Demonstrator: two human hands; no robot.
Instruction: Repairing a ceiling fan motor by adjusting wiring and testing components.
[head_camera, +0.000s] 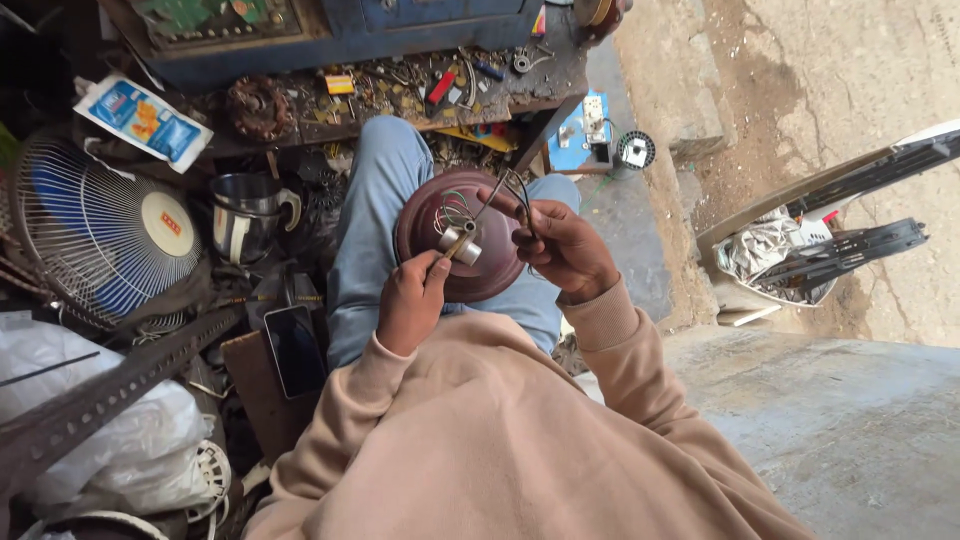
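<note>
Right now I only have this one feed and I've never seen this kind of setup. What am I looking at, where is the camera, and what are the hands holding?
There is no machine: the one picture comes from a camera on a seated person's head, looking down at their lap. A round maroon motor housing, with coiled wires at its middle, rests on their knees. The left hand holds a thin tool to the housing's centre. The right hand pinches dark wires at the rim. To the person's left lie a table fan, a steel mug and a dark phone; ahead is a cluttered workbench.
</note>
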